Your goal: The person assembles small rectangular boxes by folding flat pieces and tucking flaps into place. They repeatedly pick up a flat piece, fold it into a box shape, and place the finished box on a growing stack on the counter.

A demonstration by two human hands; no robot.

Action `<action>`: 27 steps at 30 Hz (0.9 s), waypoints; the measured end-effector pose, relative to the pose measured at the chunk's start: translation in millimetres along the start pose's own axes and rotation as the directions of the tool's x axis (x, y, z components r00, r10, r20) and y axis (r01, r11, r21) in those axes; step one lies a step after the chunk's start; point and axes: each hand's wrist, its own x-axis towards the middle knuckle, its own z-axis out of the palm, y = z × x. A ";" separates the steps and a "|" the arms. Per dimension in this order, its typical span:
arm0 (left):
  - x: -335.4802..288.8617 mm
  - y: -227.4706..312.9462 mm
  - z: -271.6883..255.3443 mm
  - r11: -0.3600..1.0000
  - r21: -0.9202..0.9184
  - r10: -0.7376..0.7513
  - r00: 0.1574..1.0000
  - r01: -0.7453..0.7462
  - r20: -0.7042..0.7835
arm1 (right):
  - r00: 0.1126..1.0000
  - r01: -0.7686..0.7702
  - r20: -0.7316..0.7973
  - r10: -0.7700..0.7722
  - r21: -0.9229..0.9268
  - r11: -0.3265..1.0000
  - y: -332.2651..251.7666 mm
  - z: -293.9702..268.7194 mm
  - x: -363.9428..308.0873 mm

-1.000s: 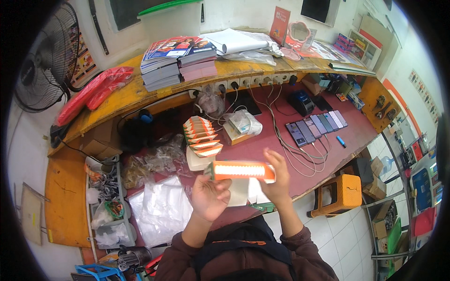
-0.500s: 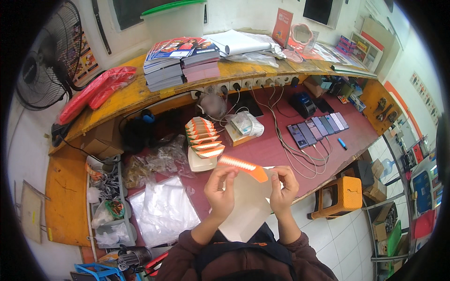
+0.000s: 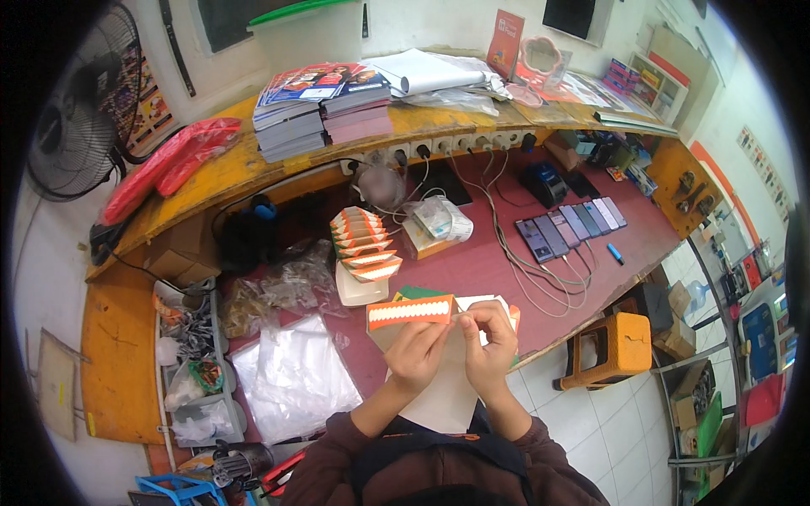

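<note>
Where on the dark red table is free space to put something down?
The dark red table is bare between the small cardboard box and the row of flat phones, crossed only by thin cables. The clear plastic bags and the stack of orange-white cards crowd the left.

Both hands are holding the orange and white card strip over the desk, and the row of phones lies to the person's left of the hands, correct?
Not quite. The left hand and right hand do hold the orange and white card strip over the desk, but the row of phones lies to the person's right of the hands, as the head view shows.
</note>
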 end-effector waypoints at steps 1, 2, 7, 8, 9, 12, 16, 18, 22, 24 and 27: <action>-2.4 0.8 1.0 0.999 -0.032 0.006 1.000 -0.006 0.009 | 1.000 -0.018 -0.023 0.018 0.003 1.000 -0.7 0.9 -0.7; -4.3 1.1 0.8 0.994 -0.106 -0.040 0.999 0.039 -0.005 | 1.000 -0.017 -0.020 0.017 0.024 1.000 -1.4 2.1 -1.3; -12.2 5.1 -10.3 0.864 -0.372 -0.337 0.939 0.339 0.074 | 1.000 0.027 -0.009 -0.026 0.129 0.991 -10.5 2.0 -3.3; -11.8 4.8 -12.4 0.845 -0.415 -0.332 0.939 0.337 0.086 | 0.999 0.037 -0.029 -0.033 0.134 0.990 -13.5 2.6 -4.8; -11.2 4.8 -14.2 0.831 -0.438 -0.332 0.938 0.342 0.103 | 0.999 0.036 -0.042 -0.030 0.137 0.990 -16.3 3.5 -6.3; -5.7 4.2 -15.9 0.857 -0.469 -0.192 0.977 0.213 0.093 | 0.973 0.203 -0.115 -0.200 0.013 0.979 -24.3 5.0 -12.4; 3.6 7.1 -19.0 0.935 -0.345 -0.053 0.993 0.086 0.104 | 0.964 0.194 -0.191 -0.186 0.021 0.981 -27.0 5.8 -12.8; 6.5 10.0 -21.2 0.893 -0.414 -0.128 0.981 0.178 0.146 | 0.971 0.159 -0.182 -0.154 0.015 0.987 -28.6 4.8 -12.9; 10.7 10.0 -21.6 0.889 -0.440 -0.072 0.987 0.128 0.140 | 0.946 0.298 -0.111 -0.303 -0.065 0.952 -34.9 2.6 -14.0; 11.6 7.5 -19.6 0.814 -0.536 -0.173 0.974 0.224 0.145 | 0.915 0.400 -0.031 -0.403 -0.069 0.914 -35.7 1.7 -11.0; 11.3 3.4 -17.5 0.714 -0.600 -0.310 0.932 0.360 0.191 | 0.899 0.437 0.054 -0.434 -0.159 0.885 -30.9 0.6 0.1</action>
